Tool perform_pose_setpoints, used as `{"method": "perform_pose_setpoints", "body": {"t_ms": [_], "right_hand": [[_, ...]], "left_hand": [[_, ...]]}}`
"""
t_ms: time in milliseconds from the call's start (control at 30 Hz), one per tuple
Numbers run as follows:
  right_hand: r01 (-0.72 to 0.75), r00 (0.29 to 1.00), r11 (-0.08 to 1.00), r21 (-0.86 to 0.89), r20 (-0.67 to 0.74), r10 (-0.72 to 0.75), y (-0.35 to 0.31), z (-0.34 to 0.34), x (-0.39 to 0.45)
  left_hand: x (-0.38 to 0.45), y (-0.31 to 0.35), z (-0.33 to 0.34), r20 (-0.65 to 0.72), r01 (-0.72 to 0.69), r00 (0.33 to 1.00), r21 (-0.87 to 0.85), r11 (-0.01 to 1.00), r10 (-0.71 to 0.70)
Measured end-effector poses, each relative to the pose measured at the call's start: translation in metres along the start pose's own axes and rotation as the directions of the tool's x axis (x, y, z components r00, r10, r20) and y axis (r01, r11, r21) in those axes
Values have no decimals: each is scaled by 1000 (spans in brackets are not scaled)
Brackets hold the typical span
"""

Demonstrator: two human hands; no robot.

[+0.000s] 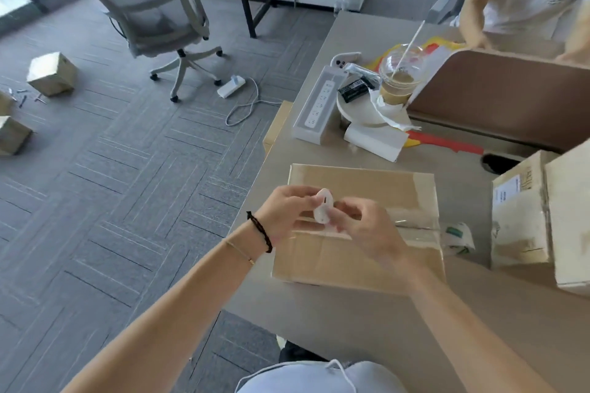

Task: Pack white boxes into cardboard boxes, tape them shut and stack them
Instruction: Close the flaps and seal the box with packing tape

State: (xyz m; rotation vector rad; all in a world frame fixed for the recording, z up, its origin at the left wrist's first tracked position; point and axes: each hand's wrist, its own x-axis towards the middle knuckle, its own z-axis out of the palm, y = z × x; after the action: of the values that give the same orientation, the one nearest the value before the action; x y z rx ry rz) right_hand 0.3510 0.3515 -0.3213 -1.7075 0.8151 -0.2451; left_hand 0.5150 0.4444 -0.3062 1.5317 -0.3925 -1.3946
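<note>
A closed cardboard box [367, 188] lies on the table in front of me, with clear tape along its top seam. Both hands hover over its near left part and share a small white oval cutter [322, 209]. My left hand [287, 210] pinches the cutter from the left. My right hand [364, 226] grips it from the right with curled fingers. A roll of clear tape [456, 238] lies just off the box's right edge, its strip still joined to the box top.
Taped cardboard boxes [517, 217] stand at the right. Behind the box are a white power-strip package [319, 102], a white box [376, 140], an iced drink cup [399, 80] and a brown divider [498, 99]. Another person works beyond it. An office chair [153, 19] and small boxes [52, 73] stand on the carpet.
</note>
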Motion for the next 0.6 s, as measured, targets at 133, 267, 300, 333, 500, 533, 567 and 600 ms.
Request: {"method": "perform_pose_setpoints", "body": {"t_ms": [133, 267, 300, 333, 500, 533, 567, 600], "right_hand": [[-89, 993, 976, 201, -58, 103, 19, -59, -14], [-150, 979, 903, 402, -70, 194, 50, -122, -36], [-167, 976, 877, 451, -54, 213, 57, -135, -43], [-179, 973, 858, 482, -40, 225, 66, -147, -48], [-218, 953, 808, 548, -58, 297, 100, -186, -60], [-229, 942, 804, 548, -82, 324, 106, -191, -61], [-242, 932, 800, 548, -97, 349, 113, -196, -63], [-265, 923, 795, 545, -96, 373, 120, -201, -67]], "left_hand": [[18, 14, 65, 69, -26, 997, 95, 995, 19], [53, 20, 130, 94, -32, 996, 276, 961, 6], [61, 21, 147, 125, -42, 992, 305, 951, 4], [68, 22, 163, 152, -50, 988, 335, 941, -2], [111, 20, 224, 224, -113, 974, 551, 827, -16], [125, 18, 233, 188, -136, 982, 574, 807, 32], [141, 16, 243, 163, -176, 982, 628, 758, 94], [155, 14, 254, 175, -221, 975, 732, 644, 136]]}}
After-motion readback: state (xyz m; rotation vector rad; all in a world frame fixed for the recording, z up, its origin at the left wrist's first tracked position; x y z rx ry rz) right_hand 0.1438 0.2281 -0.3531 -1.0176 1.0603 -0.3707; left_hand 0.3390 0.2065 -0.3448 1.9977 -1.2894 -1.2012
